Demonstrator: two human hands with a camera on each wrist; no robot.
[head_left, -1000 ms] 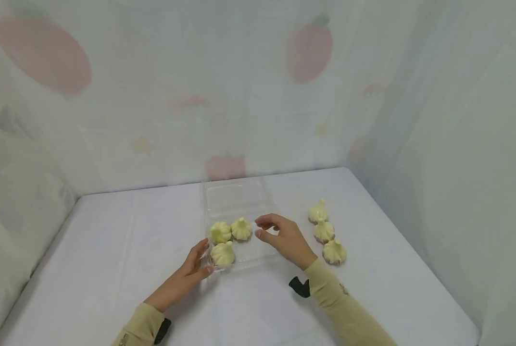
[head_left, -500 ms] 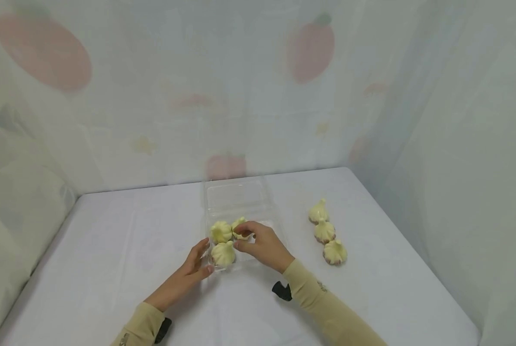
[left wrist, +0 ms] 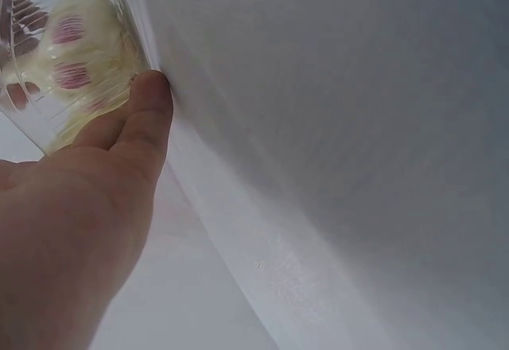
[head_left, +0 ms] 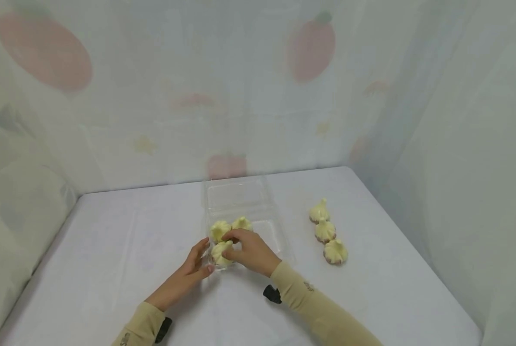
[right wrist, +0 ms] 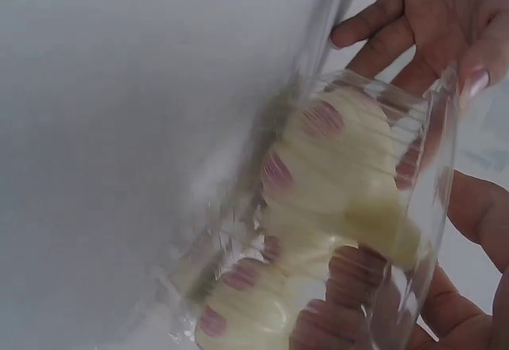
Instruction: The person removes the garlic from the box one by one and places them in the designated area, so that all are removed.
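Observation:
A clear plastic clamshell box (head_left: 275,238) lies with its lid folded back, and three garlic bulbs sit in its left part. My right hand (head_left: 253,252) pinches the front bulb (head_left: 219,254) near its neck; the fingers partly cover it. Behind are the back left bulb (head_left: 220,230) and the back right bulb (head_left: 242,223). My left hand (head_left: 186,275) rests against the box's front left corner, fingers along the side and thumb at the front. Through the plastic, the left wrist view shows a purple-streaked garlic bulb (left wrist: 79,56) beside the left fingertips.
Three more garlic bulbs (head_left: 325,230) stand in a row to the right of the box. The flat lid (head_left: 237,194) extends toward the back. White cloth covers the table (head_left: 145,235), with printed curtains (head_left: 258,120) around its back and sides.
My right hand has moved left and forward into the box, passing over the back right bulb to the front one. The left hand has stayed at the corner.

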